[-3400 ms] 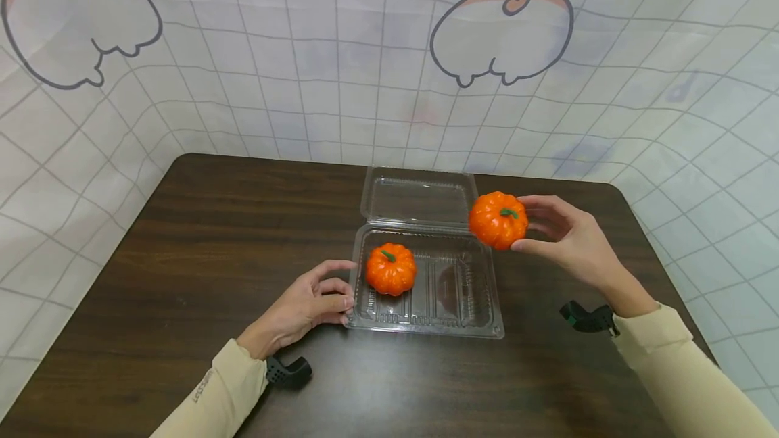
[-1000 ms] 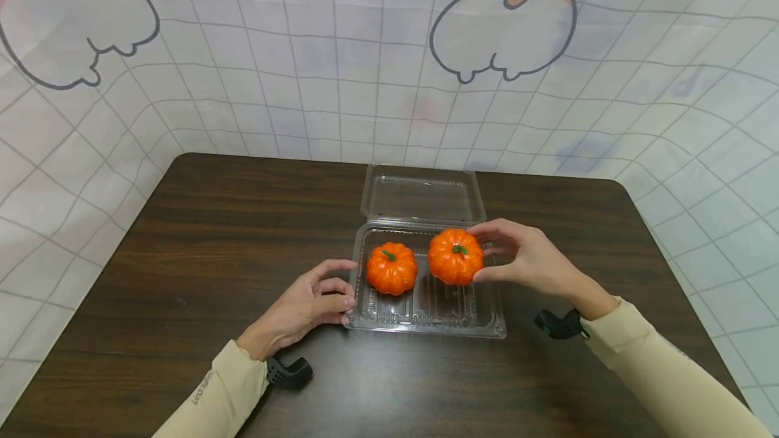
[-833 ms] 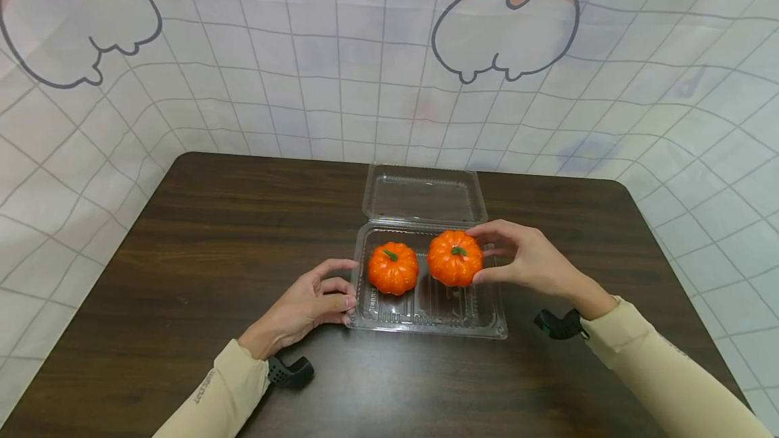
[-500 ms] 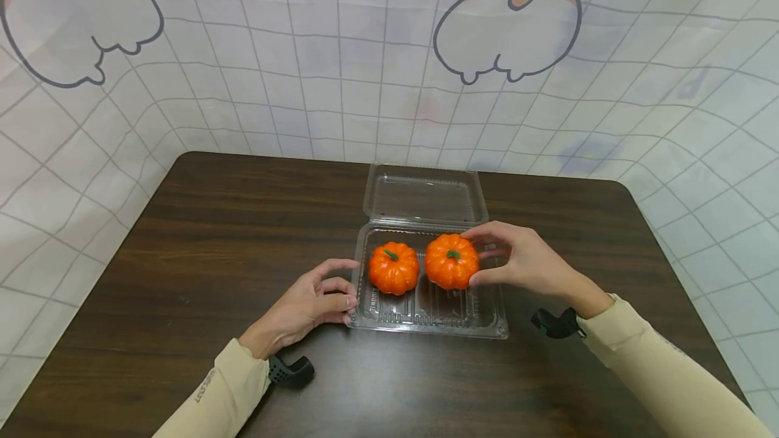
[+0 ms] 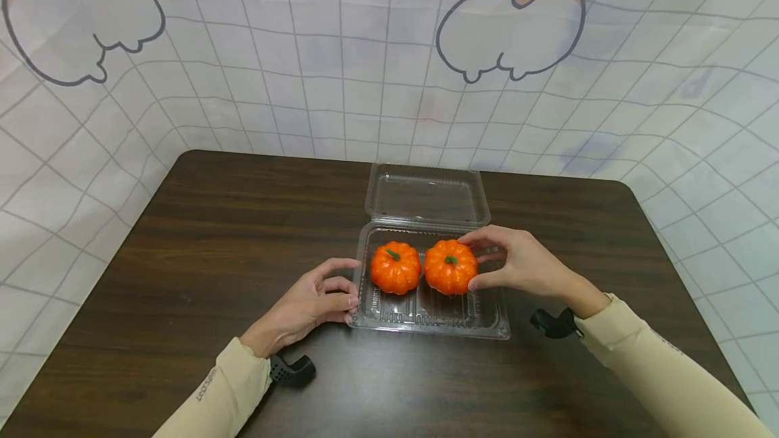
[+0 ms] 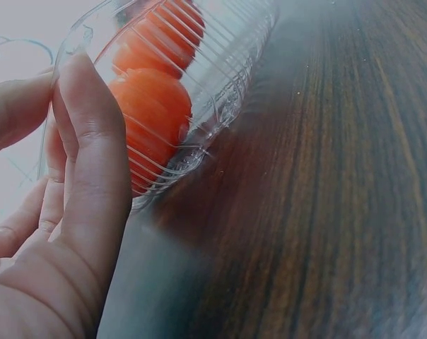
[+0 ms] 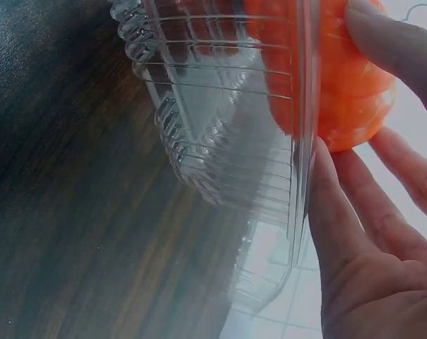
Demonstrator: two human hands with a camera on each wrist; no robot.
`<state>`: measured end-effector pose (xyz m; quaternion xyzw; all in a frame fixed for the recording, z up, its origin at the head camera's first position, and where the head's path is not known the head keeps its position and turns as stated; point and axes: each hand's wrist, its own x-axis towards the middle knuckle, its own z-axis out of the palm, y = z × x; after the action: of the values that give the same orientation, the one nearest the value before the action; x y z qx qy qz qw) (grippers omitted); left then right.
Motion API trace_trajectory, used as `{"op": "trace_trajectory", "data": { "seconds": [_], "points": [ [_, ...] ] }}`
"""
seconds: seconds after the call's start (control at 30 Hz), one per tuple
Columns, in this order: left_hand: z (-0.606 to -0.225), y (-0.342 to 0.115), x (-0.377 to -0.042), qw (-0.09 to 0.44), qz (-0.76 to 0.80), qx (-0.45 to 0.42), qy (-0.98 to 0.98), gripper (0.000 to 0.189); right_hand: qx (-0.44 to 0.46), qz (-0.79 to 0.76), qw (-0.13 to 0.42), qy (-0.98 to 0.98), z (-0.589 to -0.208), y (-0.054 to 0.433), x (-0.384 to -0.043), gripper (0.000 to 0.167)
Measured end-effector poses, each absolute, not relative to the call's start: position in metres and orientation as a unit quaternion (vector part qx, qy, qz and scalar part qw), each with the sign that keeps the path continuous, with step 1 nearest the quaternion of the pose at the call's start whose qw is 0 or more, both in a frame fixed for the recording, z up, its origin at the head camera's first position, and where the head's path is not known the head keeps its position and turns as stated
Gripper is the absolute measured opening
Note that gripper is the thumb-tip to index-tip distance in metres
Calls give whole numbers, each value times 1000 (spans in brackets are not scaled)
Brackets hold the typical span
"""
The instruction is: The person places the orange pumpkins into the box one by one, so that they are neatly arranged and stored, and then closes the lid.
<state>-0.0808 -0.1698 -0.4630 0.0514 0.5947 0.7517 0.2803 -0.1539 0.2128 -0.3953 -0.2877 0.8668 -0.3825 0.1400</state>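
A clear plastic clamshell container [image 5: 426,323] lies with its lid [image 5: 429,195] folded back toward the wall. Inside its left half sits a small orange pumpkin [image 5: 395,268] with a green stem. My right hand [image 5: 529,265] holds a second orange pumpkin [image 5: 450,268] over the right half, thumb and fingers at its right side. The right wrist view shows this pumpkin [image 7: 351,85] partly below the rim and partly above it. At the left edge, my left hand [image 5: 307,299] pinches the container's rim; in the left wrist view its fingers [image 6: 93,141] meet the clear plastic.
The dark wood-grain table [image 5: 231,235] carries the container near its middle. Behind and beside it hangs a white grid-patterned cloth [image 5: 304,53] with cartoon animal drawings. Black wrist devices sit at both cuffs, the left one [image 5: 293,370] close over the table.
My right hand has brought its pumpkin from the container's right edge leftward, then lower into the right half, beside the first pumpkin. The left hand has kept its place at the rim.
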Motion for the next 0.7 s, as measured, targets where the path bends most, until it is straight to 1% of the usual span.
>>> {"op": "trace_trajectory", "data": {
  "seconds": [0.7],
  "points": [
    [-463,-169,-80,280,753,50,593,68,-302,-361,134,872,-400,209,-157,68]
  ]
}}
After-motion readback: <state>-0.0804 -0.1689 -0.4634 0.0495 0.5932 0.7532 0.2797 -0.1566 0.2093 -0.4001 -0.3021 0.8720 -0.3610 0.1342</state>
